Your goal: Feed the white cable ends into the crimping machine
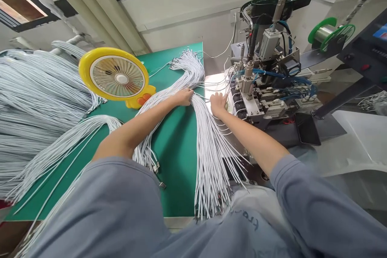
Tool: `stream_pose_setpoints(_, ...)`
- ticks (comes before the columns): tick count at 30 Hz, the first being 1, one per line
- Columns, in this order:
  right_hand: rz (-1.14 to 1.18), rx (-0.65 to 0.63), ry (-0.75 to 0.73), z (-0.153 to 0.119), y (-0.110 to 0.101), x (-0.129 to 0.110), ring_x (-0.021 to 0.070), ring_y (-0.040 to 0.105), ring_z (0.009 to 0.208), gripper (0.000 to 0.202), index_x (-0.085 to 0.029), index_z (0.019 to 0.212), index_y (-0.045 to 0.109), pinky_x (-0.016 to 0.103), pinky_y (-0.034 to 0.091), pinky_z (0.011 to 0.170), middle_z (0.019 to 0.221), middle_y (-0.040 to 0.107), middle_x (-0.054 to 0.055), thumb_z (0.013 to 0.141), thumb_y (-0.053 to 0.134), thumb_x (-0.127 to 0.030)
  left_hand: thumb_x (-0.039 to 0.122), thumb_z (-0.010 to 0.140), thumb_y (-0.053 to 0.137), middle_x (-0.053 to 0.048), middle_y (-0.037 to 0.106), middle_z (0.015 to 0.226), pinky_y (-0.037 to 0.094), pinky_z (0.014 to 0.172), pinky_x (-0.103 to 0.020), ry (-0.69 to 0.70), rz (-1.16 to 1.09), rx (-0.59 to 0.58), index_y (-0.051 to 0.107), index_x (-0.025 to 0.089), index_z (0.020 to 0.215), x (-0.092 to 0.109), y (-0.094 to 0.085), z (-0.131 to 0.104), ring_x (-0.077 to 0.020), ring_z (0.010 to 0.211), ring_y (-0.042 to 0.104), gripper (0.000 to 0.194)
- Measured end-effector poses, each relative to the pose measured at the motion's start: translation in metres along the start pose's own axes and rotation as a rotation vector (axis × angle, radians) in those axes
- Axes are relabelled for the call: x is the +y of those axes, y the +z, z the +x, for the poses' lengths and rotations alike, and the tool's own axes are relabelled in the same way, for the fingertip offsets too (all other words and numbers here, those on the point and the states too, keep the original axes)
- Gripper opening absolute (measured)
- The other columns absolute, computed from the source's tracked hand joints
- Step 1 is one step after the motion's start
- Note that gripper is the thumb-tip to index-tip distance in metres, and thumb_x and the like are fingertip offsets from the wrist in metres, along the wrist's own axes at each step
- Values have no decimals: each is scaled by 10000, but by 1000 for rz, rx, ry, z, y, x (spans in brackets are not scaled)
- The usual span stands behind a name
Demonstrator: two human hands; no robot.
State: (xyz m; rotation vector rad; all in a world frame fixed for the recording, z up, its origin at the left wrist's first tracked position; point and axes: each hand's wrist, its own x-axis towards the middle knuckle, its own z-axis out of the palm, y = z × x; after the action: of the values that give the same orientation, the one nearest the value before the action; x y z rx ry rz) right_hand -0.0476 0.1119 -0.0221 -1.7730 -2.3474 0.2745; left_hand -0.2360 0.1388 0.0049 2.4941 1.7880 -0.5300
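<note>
Over the green table [178,193], the left hand [183,97] touches white cables [208,141].

White cables [208,137], plain green counter [175,193], yellow fan [117,77] with white hub [121,79], radially ribbed grille [104,73] and orange bill [144,99], blue pneumatic tubing [303,79], green spool [317,31] of silver wire [325,32], red button [365,67], grey-blue shirt [121,201] with dark lettering [253,221]

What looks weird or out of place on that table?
The yellow fan looks a bit odd: its toy-like base has an orange beak shape, and it stands on the green table among plain white cables, near a metal machine. I can't see anything spilled or broken.
</note>
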Motion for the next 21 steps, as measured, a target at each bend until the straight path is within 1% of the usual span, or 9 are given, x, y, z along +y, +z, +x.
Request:
stream_pose_setpoints(4,3,-52,-87,-38,-10,9,268,482,1128,325,-116,1048,618,406,356,926,1148,582,161,813,408,-36,145,636,527,-135,569,1104,472,825,-314,-52,2,8,533,135,1113,7,2,-1,-278,1039,561,477)
stream_pose_setpoints(6,31,-109,-191,-65,-13,21,247,528,1048,320,-119,1024,616,345,409,842,1086,596,155,816,389,-34,151,652,510,-118,578,1129,461,841,-293,-62,-14,8,532,151,1129,5,1,0,-261,1058,556,477)
stream_pose_setpoints(8,71,-142,-243,-89,-13,32,225,562,952,312,-112,1023,604,309,428,782,1020,606,146,848,352,-53,160,656,498,-91,594,1141,452,847,-271,-71,-35,7,529,169,1155,1,0,2,-244,1065,556,500)
stream_pose_setpoints(10,96,-166,-264,-100,-10,37,205,571,903,306,-110,1030,594,285,432,764,990,609,133,869,337,-68,166,651,485,-75,612,1138,451,834,-258,-82,-54,6,528,173,1178,-2,-2,4,-236,1051,566,528)
stream_pose_setpoints(13,97,-145,-276,-87,-6,24,208,536,996,342,-117,1047,587,271,428,792,1060,591,135,862,314,-29,167,645,458,-55,638,1117,460,788,-239,-84,-71,4,545,178,1179,-5,-8,4,-225,1011,591,541)
stream_pose_setpoints(15,79,-112,-274,-62,-8,11,226,477,1114,388,-114,1106,569,287,420,840,1145,564,155,869,277,-18,169,640,446,-44,648,1111,466,769,-230,-78,-73,4,559,188,1172,-5,-13,3,-221,1004,600,544)
stream_pose_setpoints(17,67,-102,-254,-35,-11,2,249,454,1153,405,-91,1144,557,328,413,875,1188,547,183,874,263,-20,167,630,439,-46,650,1114,471,770,-231,-72,-67,5,562,192,1177,-6,-16,1,-223,1011,603,561)
stream_pose_setpoints(19,55,-114,-248,-16,-14,1,267,454,1158,379,-84,1124,580,373,402,907,1199,549,191,879,295,-43,153,624,431,-59,640,1136,473,790,-240,-65,-60,6,552,188,1194,-7,-17,-1,-222,1023,601,584)
stream_pose_setpoints(21,46,-125,-263,-5,-14,4,272,453,1164,332,-94,1100,605,393,388,932,1210,553,181,884,354,-88,142,628,421,-70,628,1157,471,815,-248,-61,-54,6,539,184,1209,-8,-17,-2,-219,1034,598,594)
